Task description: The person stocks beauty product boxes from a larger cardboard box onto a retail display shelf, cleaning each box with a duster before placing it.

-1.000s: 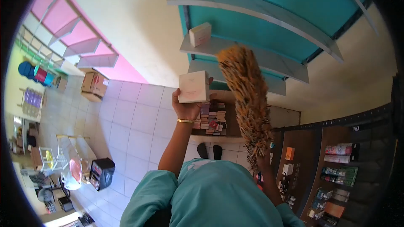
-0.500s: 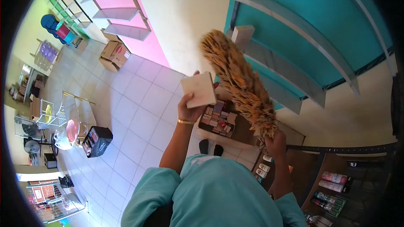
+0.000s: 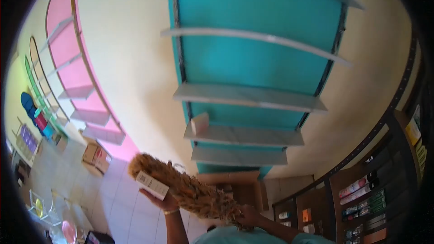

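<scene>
My left hand (image 3: 159, 201), with a gold band at its wrist, is closed around a small white box (image 3: 153, 186) with printing on its side. The box is tilted and sits against the fluffy end of a brown feather duster (image 3: 192, 194). My right hand (image 3: 248, 217) grips the duster at its lower right end. The duster slants up to the left across my front. A similar pale box (image 3: 200, 123) stands on the left part of a grey shelf (image 3: 253, 136) against the teal wall panel (image 3: 253, 68).
Below the shelves is an open cardboard box (image 3: 248, 194). To the right, a dark rack (image 3: 332, 203) holds bottles and packs. Pink-backed shelves (image 3: 90, 116) line the left wall, with a carton (image 3: 96, 158) on the tiled floor below.
My view has tilted up toward the teal shelves. The duster has swung from upright to a leftward slant and now meets the white box, which has turned to show its printed side.
</scene>
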Action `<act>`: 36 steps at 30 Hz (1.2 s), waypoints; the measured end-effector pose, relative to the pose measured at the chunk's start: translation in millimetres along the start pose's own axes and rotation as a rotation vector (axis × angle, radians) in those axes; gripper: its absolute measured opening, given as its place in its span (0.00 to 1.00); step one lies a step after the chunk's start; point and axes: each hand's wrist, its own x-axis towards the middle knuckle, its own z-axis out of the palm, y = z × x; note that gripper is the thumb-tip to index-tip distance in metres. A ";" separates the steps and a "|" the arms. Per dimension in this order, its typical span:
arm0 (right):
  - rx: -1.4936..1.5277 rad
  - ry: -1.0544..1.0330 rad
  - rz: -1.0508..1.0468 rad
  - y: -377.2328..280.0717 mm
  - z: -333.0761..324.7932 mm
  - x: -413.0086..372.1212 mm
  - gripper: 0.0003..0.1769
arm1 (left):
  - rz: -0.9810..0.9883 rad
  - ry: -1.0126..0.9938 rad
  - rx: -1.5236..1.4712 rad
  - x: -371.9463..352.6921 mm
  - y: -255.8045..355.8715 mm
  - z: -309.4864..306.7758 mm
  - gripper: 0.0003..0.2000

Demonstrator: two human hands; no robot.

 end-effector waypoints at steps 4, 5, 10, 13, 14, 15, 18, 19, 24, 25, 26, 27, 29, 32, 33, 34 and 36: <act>0.221 0.438 -0.148 22.2 -21.1 4.8 0.24 | -0.039 -0.048 0.001 11.6 10.7 3.3 0.35; 0.225 0.486 -0.175 -11.7 -39.7 -9.3 0.24 | -0.042 0.161 0.111 14.5 14.6 14.1 0.33; -0.186 0.225 -0.242 -1.2 -24.0 5.8 0.24 | 0.128 0.170 0.308 20.1 -3.5 -14.1 0.26; -0.059 0.210 -0.081 0.0 -36.4 16.0 0.24 | 0.059 0.512 0.333 17.4 -1.0 27.4 0.25; 0.046 0.213 -0.026 -9.4 -45.0 14.9 0.24 | 0.046 0.554 0.433 11.6 0.3 18.9 0.24; 0.154 0.216 0.032 -14.6 -45.1 13.4 0.24 | 0.028 0.597 0.531 5.9 1.7 10.6 0.24; -0.155 0.346 -0.379 -9.9 -17.1 7.9 0.21 | -0.034 0.176 0.659 -0.1 2.1 -30.8 0.23; -0.151 0.349 -0.336 -13.3 -14.4 7.5 0.20 | -0.108 0.295 0.145 -8.6 -1.6 -40.2 0.28; -0.001 0.432 -0.020 -0.8 -17.8 26.3 0.21 | 0.345 0.235 1.584 -14.3 -3.0 -21.9 0.25; 0.135 0.640 -0.116 2.5 -11.9 27.0 0.19 | 0.364 0.158 1.797 -17.4 3.2 -15.1 0.24; 0.115 0.536 -0.160 1.4 -9.6 21.1 0.18 | 0.374 0.068 2.004 -14.3 7.7 -9.1 0.24; 0.093 0.439 -0.210 -1.8 -12.8 13.9 0.17 | 0.154 0.280 1.331 -7.6 6.3 -12.2 0.25; 0.039 0.359 -0.280 9.8 -12.2 3.7 0.15 | 0.012 0.396 0.759 -7.1 7.5 -14.6 0.26; 0.041 0.481 -0.198 28.1 -28.7 2.3 0.12 | 0.038 0.267 1.156 -9.1 15.3 3.4 0.22; 0.120 0.553 -0.166 27.6 -32.7 -0.4 0.11 | 0.079 0.232 1.232 -11.3 16.7 0.8 0.21; 0.202 0.627 -0.140 27.1 -36.7 -2.9 0.11 | 0.116 0.193 1.308 -13.6 17.5 -2.1 0.20; 0.238 0.660 -0.272 36.2 -35.0 -12.7 0.10 | 0.111 0.152 1.495 -15.1 20.7 5.2 0.19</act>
